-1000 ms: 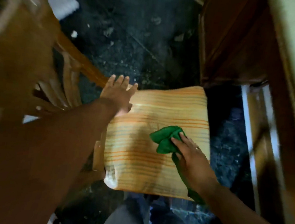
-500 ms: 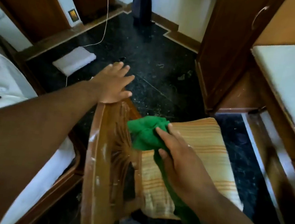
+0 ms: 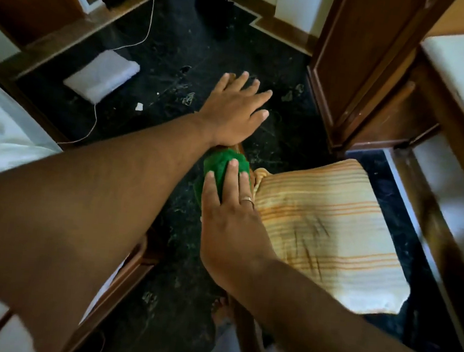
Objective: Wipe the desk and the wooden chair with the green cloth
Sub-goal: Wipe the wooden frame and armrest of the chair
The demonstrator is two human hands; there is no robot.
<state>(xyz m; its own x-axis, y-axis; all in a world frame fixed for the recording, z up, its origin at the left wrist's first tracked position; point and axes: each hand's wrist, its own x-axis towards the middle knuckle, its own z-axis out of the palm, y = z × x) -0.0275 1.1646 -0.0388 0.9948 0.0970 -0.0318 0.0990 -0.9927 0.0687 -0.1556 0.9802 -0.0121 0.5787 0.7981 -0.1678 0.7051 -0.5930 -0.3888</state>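
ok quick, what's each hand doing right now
Left hand: open, fingers spread, heel resting on the chair's wooden top; holding nothing.
Right hand: fingers pressing the green cloth against the chair.

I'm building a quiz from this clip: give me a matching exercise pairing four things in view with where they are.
1 green cloth
2 striped cushion
3 white folded towel
4 ring

a on the dark floor by a cable
b on a right-hand finger
c under the right hand's fingertips
d right of the cloth, on the chair seat

Pairs: 1-c, 2-d, 3-a, 4-b
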